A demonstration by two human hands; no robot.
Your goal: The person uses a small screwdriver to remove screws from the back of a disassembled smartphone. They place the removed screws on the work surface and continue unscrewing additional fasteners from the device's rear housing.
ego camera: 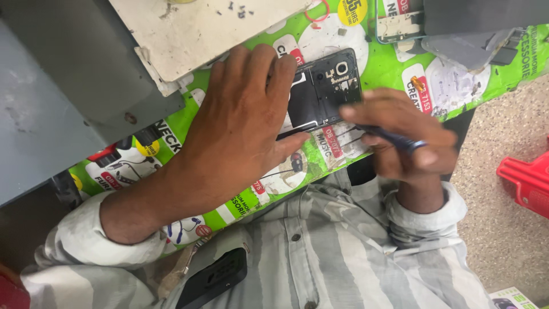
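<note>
A black opened phone (329, 86) with its back cover off lies on a green printed mat (383, 63). My left hand (240, 120) lies flat over the phone's left part and holds it down, fingers spread. My right hand (403, 140) grips a thin dark-blue screwdriver (394, 139), its tip pointing toward the phone's lower right edge. The tip itself is blurred.
A worn white board (200, 28) and a grey metal box (68, 86) sit at the upper left. A small circuit part (397, 26) and a grey cover (474, 46) lie at the top right. A black phone (214, 277) sticks out of my shirt pocket. A red plastic thing (529, 180) stands on the floor.
</note>
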